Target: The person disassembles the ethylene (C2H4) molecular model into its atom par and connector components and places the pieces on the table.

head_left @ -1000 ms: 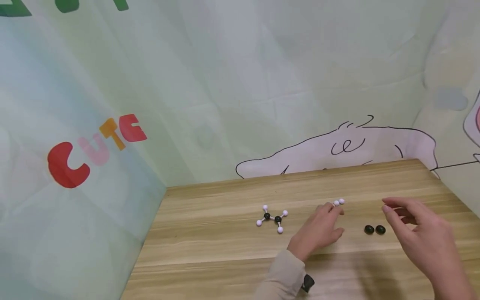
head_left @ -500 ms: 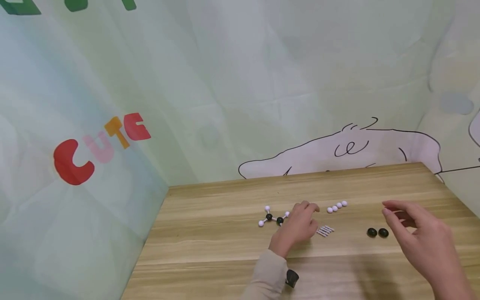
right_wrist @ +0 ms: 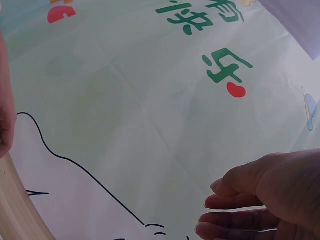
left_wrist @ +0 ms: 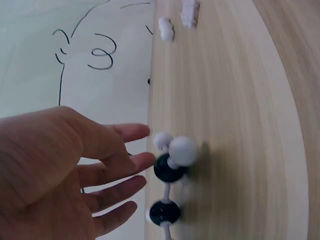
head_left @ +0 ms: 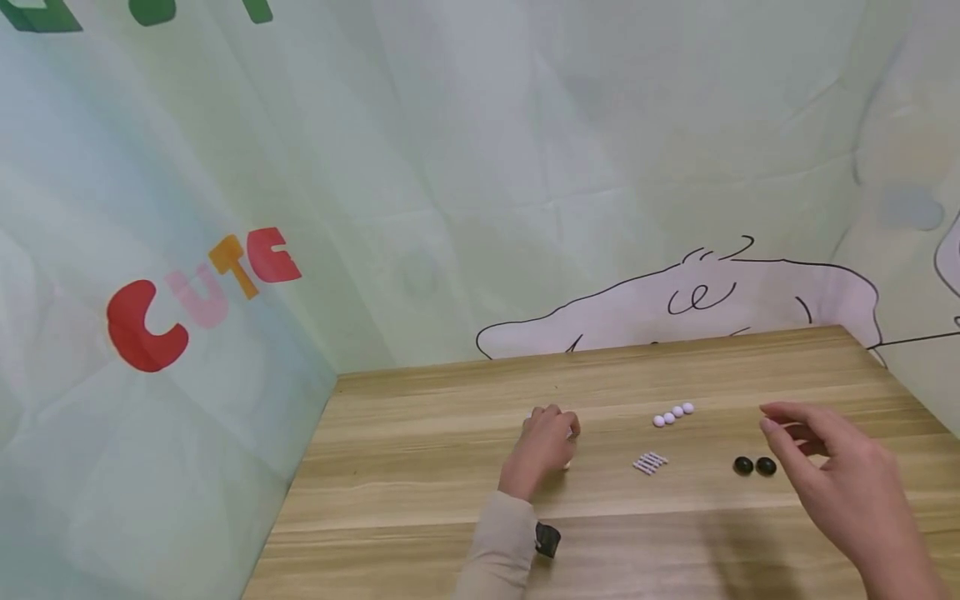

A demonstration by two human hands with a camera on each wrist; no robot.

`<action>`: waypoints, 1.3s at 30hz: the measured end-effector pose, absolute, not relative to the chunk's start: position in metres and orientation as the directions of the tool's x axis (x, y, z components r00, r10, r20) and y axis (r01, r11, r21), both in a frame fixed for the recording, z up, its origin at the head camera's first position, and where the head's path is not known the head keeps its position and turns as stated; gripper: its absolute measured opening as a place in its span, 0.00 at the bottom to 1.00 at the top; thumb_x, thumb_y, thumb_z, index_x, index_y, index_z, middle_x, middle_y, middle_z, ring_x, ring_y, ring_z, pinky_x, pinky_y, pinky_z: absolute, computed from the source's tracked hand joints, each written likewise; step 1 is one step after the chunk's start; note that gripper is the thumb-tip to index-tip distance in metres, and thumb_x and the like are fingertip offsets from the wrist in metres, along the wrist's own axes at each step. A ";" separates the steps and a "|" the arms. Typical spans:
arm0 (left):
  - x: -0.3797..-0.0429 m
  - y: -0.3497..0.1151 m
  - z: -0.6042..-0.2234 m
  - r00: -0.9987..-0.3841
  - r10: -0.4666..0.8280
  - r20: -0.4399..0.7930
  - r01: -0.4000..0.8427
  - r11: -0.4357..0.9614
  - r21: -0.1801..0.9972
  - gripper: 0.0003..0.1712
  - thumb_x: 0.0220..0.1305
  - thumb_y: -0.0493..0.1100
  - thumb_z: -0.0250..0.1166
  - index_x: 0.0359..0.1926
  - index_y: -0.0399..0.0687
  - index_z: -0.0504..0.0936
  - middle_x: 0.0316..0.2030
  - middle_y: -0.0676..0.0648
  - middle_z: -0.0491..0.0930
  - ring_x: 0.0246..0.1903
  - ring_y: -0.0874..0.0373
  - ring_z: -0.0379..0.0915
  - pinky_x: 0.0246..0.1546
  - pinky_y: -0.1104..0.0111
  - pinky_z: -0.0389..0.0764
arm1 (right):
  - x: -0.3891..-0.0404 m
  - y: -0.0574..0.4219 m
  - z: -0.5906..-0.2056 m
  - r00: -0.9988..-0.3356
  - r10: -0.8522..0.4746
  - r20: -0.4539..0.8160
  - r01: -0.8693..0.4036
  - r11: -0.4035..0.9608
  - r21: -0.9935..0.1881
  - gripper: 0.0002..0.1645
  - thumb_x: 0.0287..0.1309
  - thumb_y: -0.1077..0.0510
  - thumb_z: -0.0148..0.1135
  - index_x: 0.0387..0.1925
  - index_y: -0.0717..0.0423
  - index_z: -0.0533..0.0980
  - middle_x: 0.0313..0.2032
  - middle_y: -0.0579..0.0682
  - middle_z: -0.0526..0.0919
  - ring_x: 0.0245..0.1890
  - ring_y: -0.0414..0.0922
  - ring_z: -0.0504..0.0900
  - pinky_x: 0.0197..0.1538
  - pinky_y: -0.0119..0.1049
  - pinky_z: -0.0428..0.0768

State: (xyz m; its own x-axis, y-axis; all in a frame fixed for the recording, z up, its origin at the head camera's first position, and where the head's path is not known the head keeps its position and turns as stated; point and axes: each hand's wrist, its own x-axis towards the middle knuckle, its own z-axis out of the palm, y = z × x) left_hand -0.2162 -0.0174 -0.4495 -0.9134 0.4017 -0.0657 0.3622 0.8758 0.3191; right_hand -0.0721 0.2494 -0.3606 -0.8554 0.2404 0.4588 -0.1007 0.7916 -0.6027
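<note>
My left hand [head_left: 538, 452] is over a ball-and-stick molecular model at the left of the table, hiding most of it in the head view. In the left wrist view the fingers are spread beside the model, close to one of its black balls [left_wrist: 169, 170]; whether they touch it I cannot tell. White balls [left_wrist: 183, 151] stick out from that end. My right hand [head_left: 843, 467] hovers at the right with loosely bent fingers and nothing in them. Nearest to it, two loose black balls [head_left: 743, 466] lie side by side.
A slanting row of several white balls [head_left: 669, 418] lies toward the back of the wooden table [head_left: 420, 500]. In front of it is a bunch of short pale connector sticks [head_left: 650, 463]. A printed cloth [head_left: 420, 208] hangs behind and at the left.
My left hand has moved left, from beside the white balls to over the molecular model, uncovering the balls and the sticks. The right hand has stayed nearly still.
</note>
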 end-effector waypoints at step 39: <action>-0.206 -0.038 -0.428 -0.830 0.557 0.033 0.342 0.461 0.819 0.12 0.67 0.40 0.59 0.50 0.51 0.80 0.44 0.53 0.81 0.41 0.63 0.76 0.39 0.74 0.78 | -0.076 0.235 -0.363 -0.875 0.201 0.441 -0.140 0.766 -0.627 0.12 0.61 0.56 0.63 0.46 0.52 0.80 0.38 0.52 0.84 0.29 0.17 0.69 0.29 0.19 0.67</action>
State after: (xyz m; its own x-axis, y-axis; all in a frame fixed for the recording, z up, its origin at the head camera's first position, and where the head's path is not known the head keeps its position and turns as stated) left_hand -0.2063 -0.0383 -0.4277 -0.8296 0.5574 0.0327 0.3418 0.4607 0.8191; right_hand -0.0764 0.2351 -0.3635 -0.8749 0.2013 0.4405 -0.1395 0.7662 -0.6273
